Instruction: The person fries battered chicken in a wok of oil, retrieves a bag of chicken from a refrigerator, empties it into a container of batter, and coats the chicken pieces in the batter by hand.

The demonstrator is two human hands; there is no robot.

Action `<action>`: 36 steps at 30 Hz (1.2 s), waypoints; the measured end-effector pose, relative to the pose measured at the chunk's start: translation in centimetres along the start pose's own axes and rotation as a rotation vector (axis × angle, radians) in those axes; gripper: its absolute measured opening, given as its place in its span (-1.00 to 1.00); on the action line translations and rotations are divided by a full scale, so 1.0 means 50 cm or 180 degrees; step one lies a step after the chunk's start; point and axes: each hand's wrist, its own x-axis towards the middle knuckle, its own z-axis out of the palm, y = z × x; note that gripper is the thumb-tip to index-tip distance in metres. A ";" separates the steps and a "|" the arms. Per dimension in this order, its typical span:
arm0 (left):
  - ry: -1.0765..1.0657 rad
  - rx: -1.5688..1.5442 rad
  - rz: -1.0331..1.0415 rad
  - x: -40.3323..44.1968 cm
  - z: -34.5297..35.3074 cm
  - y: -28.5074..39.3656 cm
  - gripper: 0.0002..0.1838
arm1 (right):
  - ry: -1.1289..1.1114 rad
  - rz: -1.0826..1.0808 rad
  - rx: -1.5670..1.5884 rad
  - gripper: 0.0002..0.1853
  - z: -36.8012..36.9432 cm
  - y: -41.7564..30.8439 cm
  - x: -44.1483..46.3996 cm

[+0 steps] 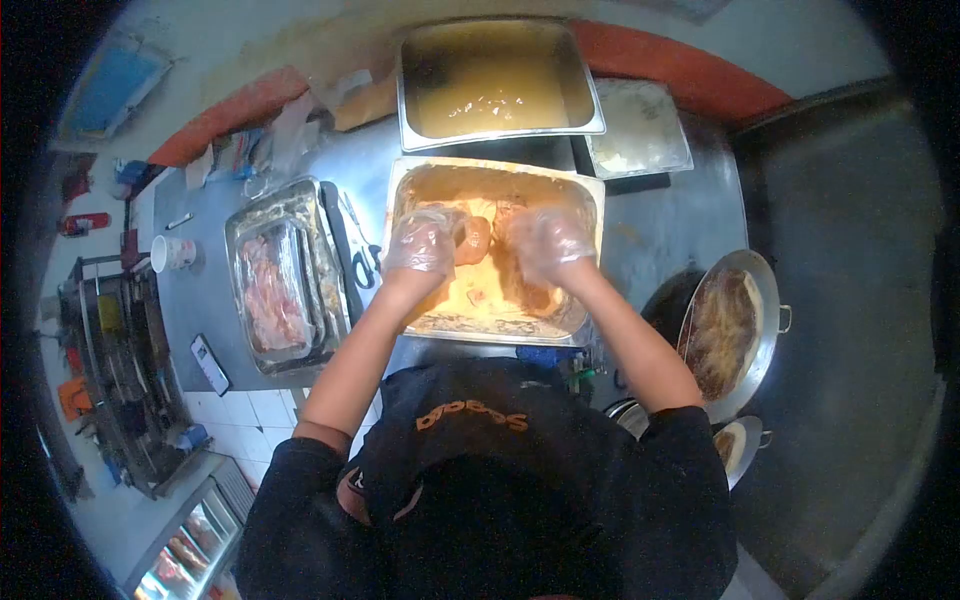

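Note:
Both of my hands wear clear plastic gloves and are over a deep metal pan (pixel 590 210) with pale, flour-like coating in its bottom. At the left side of the pan, my left hand (pixel 425 242) is closed around a pinkish piece of raw meat (pixel 473 240), which looks like chicken. My right hand (pixel 553 243) is at the pan's right side, smeared by motion, so its fingers and anything in them cannot be made out. Below the hands, a small pinkish piece (pixel 476 297) lies in the coating.
Behind stands a metal pan of yellowish liquid (pixel 500 95), beside a lidded container (pixel 637 125). To the left are a tray of raw meat (pixel 272 300), scissors (pixel 364 268), a cup (pixel 174 254) and a phone (pixel 209 363). A wide pan of brown, foamy liquid (pixel 722 335) stands on the right.

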 end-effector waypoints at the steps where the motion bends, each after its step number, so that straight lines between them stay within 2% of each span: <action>1: -0.0209 0.0040 -0.0173 -0.009 -0.004 -0.002 -0.70 | -0.0399 -0.0182 0.0183 -0.77 0.021 -0.009 -0.015; 3: 0.0277 -0.0037 0.0127 -0.037 -0.007 -0.014 -0.70 | -0.1315 -0.0139 0.1488 -0.79 0.094 -0.017 -0.044; 4: 0.0527 -0.0075 0.0284 -0.050 -0.009 -0.018 -0.71 | -0.1404 -0.0325 0.0863 -0.79 0.116 -0.035 -0.042; 6: 0.0737 -0.0734 0.0074 -0.068 -0.019 -0.025 -0.71 | -0.1554 -0.0692 -0.0403 -0.78 0.149 -0.064 -0.035; 11: 0.1110 -0.1679 -0.0225 -0.119 -0.049 -0.039 -0.69 | -0.1830 -0.0989 -0.1004 -0.85 0.163 -0.052 -0.022; 12: 0.1289 -0.1335 0.0097 -0.124 -0.037 -0.063 -0.71 | -0.1856 -0.1081 -0.1097 -0.86 0.162 -0.047 -0.020; 15: 0.1244 -0.1710 -0.0114 -0.153 -0.011 -0.092 -0.70 | -0.2216 -0.1274 -0.1466 -0.80 0.164 -0.039 -0.003; 18: 0.1300 -0.1430 -0.0096 -0.161 -0.029 -0.070 -0.67 | -0.2045 -0.0774 -0.0849 -0.76 0.085 -0.062 0.007; 21: 0.1278 -0.0878 0.0177 -0.167 -0.007 -0.085 -0.67 | -0.1582 -0.0714 -0.0922 -0.90 0.011 -0.078 0.002; 24: 0.1387 -0.0381 0.0443 -0.169 -0.017 -0.078 -0.71 | 0.0153 -0.1295 0.0111 -0.94 -0.040 -0.108 -0.038; 27: 0.1568 -0.0949 0.0261 -0.170 -0.015 -0.067 -0.72 | -0.0376 0.0056 -0.0015 -0.93 -0.015 -0.110 -0.042; 28: 0.1503 -0.0982 0.0200 -0.173 -0.003 -0.074 -0.73 | -0.0160 -0.0078 -0.0296 -0.89 0.012 -0.085 -0.044; 31: 0.1477 -0.1110 0.0048 -0.162 0.022 -0.095 -0.75 | 0.1061 -0.0568 0.0297 -0.84 -0.006 -0.117 -0.059; 34: 0.1445 -0.1119 0.0047 -0.159 0.013 -0.086 -0.76 | 0.0220 0.0122 -0.0404 -0.84 0.002 -0.108 -0.071; 36: 0.1326 -0.0833 0.0094 -0.156 0.012 -0.091 -0.75 | -0.0064 0.0141 -0.0418 -0.81 -0.010 -0.093 -0.055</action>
